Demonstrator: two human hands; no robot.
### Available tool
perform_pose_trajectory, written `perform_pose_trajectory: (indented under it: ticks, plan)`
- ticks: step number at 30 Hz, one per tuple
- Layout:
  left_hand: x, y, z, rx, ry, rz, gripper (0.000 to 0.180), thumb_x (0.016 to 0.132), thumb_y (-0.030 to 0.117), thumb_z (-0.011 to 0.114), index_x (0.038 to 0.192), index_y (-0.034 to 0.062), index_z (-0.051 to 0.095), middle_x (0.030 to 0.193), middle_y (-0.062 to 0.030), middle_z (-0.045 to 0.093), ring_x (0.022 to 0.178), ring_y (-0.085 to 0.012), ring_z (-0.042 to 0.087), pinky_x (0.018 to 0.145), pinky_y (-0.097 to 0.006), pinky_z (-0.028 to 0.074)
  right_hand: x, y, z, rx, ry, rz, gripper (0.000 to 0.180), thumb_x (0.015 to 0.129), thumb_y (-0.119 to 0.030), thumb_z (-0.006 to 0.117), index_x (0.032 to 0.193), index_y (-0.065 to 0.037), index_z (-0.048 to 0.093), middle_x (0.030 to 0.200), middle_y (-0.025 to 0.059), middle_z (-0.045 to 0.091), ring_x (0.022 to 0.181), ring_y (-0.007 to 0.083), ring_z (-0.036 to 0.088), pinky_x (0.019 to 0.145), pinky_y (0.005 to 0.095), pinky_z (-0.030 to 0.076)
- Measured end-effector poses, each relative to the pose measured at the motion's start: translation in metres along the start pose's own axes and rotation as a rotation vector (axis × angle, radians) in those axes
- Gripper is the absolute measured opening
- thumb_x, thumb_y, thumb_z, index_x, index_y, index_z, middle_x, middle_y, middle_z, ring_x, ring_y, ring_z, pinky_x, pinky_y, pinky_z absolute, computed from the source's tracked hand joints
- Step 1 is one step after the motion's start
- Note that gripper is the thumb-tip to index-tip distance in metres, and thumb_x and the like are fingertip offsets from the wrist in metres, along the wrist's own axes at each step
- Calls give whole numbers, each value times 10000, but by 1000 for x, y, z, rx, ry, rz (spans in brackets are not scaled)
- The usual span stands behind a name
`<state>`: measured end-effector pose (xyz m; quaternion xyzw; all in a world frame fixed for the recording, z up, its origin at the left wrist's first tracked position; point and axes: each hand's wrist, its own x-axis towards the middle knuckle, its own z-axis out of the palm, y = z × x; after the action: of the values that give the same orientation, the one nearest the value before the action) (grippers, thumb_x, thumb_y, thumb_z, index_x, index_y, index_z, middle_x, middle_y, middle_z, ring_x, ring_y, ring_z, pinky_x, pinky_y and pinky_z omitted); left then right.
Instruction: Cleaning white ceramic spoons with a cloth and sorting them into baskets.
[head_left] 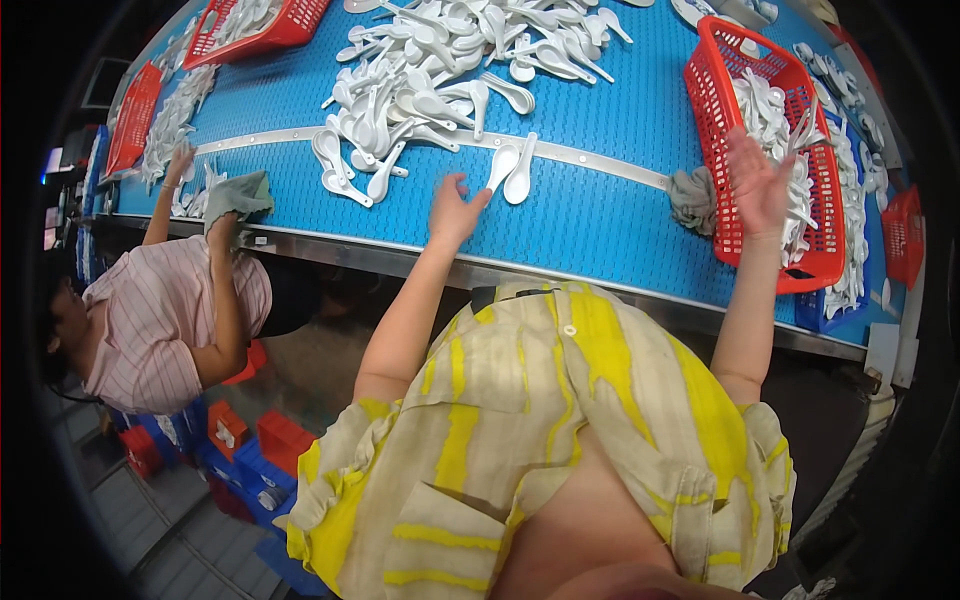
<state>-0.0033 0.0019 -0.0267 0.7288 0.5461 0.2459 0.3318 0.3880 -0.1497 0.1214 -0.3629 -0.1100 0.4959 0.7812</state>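
Note:
My left hand (pixel 458 212) is over the near edge of the blue belt, fingers curled and closed at the handle end of a white soup spoon (pixel 504 162). Right beside that one lies another white spoon (pixel 519 180), bowl toward me. Over the red plastic basket (pixel 712 120) at the right, my right hand (pixel 757 188) is open, its fingers apart and slightly blurred, with nothing visible in them. White spoons (pixel 765 110) lie heaped inside the basket, partly hidden by this hand. A large loose pile of white spoons (pixel 420 85) spreads over the belt ahead.
A grey cloth (pixel 693 198) lies against the basket's left side. A metal strip (pixel 600 162) crosses the belt. At left, a co-worker (pixel 165 330) holds a grey-green cloth (pixel 238 196) near more spoons and red baskets (pixel 133 118). A blue basket of spoons (pixel 846 290) stands at right.

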Motion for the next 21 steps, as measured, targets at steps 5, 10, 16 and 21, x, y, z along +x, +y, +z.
perform_pose_trajectory:
  ticks: [5,10,16,21]
  plan:
    - [-3,16,2,-445,-456,-497,436,774,242,626,1109,6,477,774,-65,604,627,-115,551,504,-249,424,-4,82,-107,-1954,96,-353,523,722,-230,660,1158,-2,482,1232,190,429,1145,294,420,937,345,362]
    - [-4,10,-12,-578,-278,-508,294,818,226,559,1004,0,533,751,-56,611,559,-96,534,472,-224,405,-13,106,-97,-1879,246,-148,483,682,-151,686,1117,-28,517,1124,170,508,1055,289,486,880,346,398]
    - [3,11,-14,-499,-186,-410,227,834,211,509,901,1,561,738,-71,633,544,-120,550,487,-244,428,-23,169,15,-1352,-222,-180,419,672,-174,679,1063,-87,555,1078,106,533,986,254,523,836,331,428]
    - [0,13,14,-348,-335,-224,183,800,182,534,804,4,575,658,-69,626,521,-122,559,487,-268,442,-3,257,42,-1593,-583,-570,438,619,-125,674,1043,-126,565,1137,97,499,1045,301,470,898,376,392]
